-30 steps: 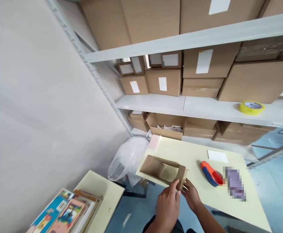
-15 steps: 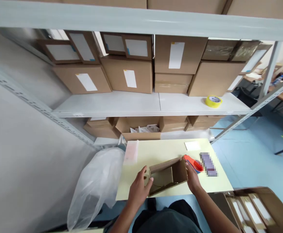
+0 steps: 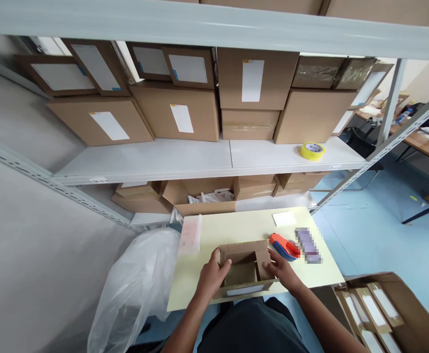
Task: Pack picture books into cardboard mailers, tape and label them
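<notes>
Cardboard box point(image 3: 242, 274), open at the top, sits at the near edge of the pale yellow table point(image 3: 236, 228), right in front of the person. The left hand point(image 3: 211, 275) is curled over its left wall and the right hand point(image 3: 279, 268) grips the right wall, both closed on the card. A red and blue tape dispenser point(image 3: 282, 246) lies just beside the right hand. This close to the edge, the box could slide off if a grip loosens, or its thin walls could buckle under a hard squeeze.
</notes>
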A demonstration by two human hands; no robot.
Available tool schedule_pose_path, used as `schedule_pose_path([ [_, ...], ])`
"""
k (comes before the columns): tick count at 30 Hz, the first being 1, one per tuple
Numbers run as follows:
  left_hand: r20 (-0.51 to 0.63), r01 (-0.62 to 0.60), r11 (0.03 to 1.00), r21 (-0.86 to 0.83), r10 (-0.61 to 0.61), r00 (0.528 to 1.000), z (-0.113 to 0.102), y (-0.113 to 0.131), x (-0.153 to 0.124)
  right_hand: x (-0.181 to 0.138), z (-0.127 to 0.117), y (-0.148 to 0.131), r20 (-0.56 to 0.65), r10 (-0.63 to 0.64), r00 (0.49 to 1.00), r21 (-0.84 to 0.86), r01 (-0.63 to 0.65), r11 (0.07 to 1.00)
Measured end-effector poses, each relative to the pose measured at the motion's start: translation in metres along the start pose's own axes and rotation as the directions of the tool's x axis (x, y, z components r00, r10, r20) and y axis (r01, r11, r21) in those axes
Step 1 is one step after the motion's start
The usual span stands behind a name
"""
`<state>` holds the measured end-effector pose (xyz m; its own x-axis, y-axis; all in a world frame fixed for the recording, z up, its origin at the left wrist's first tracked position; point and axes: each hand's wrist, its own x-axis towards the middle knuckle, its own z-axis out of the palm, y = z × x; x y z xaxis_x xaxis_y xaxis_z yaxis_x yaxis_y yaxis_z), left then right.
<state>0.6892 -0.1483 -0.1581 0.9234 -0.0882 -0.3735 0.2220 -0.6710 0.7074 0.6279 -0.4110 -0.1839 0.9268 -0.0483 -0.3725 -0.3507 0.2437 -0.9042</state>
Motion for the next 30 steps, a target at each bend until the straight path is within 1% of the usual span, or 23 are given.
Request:
schedule_pose_path([
  [2, 0.036, 0.036, 0.999, -0.009, -0.036, 0.999, 0.007, -0.002, -0.001, 0.002, -0.006, 0.003, 0.029, 0.007, 1.0, -0.07, -0.005, 0.998],
  [5, 0.081, 0.055, 0.992, -0.116, -0.045, 0.996, 0.016, -0.015, -0.005, 0.002, -0.011, 0.009, 0.059, -0.016, 0.998, -0.147, 0.024, 0.989],
  [7, 0.054, 0.07, 0.981, -0.179, -0.062, 0.997, 0.02, -0.028, -0.007, 0.001, -0.012, 0.015, 0.1, -0.047, 0.994, -0.147, 0.062, 0.987],
  [9, -0.003, 0.059, 0.982, -0.178, -0.06, 0.998, 0.022, -0.04, -0.009, 0.002, -0.013, 0.023, 0.129, -0.07, 0.989, -0.142, 0.088, 0.986],
  [11, -0.061, 0.018, 0.993, -0.112, -0.025, 0.998, 0.024, -0.048, -0.007, 0.006, -0.014, 0.034, 0.102, -0.076, 0.992, -0.168, 0.092, 0.981],
  [14, -0.138, -0.018, 1.0, -0.026, 0.014, 0.99, 0.03, -0.052, 0.0, 0.019, -0.016, 0.05, 0.013, -0.064, 0.998, -0.27, 0.065, 0.961],
  [16, -0.19, -0.033, 0.999, -0.025, 0.028, 0.981, 0.036, -0.049, 0.008, 0.029, -0.017, 0.06, -0.03, -0.074, 0.997, -0.369, 0.058, 0.927],
  [19, -0.254, -0.098, 0.993, -0.072, 0.077, 0.964, 0.041, -0.041, 0.021, 0.039, -0.02, 0.069, -0.08, -0.121, 0.99, -0.477, 0.068, 0.876],
  [23, -0.266, -0.196, 0.968, -0.157, 0.149, 0.952, 0.04, -0.031, 0.031, 0.041, -0.023, 0.07, -0.104, -0.167, 0.981, -0.446, 0.103, 0.889],
  [27, -0.261, -0.202, 0.957, -0.21, 0.144, 0.955, 0.032, -0.032, 0.03, 0.04, -0.026, 0.059, -0.08, -0.217, 0.973, -0.365, 0.174, 0.915],
  [28, -0.274, -0.21, 0.957, -0.2, 0.152, 0.95, 0.031, -0.035, 0.028, 0.04, -0.026, 0.055, -0.065, -0.204, 0.977, -0.324, 0.173, 0.93],
  [30, -0.295, -0.236, 0.957, -0.168, 0.179, 0.939, 0.031, -0.042, 0.026, 0.039, -0.028, 0.049, -0.042, -0.133, 0.99, -0.223, 0.121, 0.967],
])
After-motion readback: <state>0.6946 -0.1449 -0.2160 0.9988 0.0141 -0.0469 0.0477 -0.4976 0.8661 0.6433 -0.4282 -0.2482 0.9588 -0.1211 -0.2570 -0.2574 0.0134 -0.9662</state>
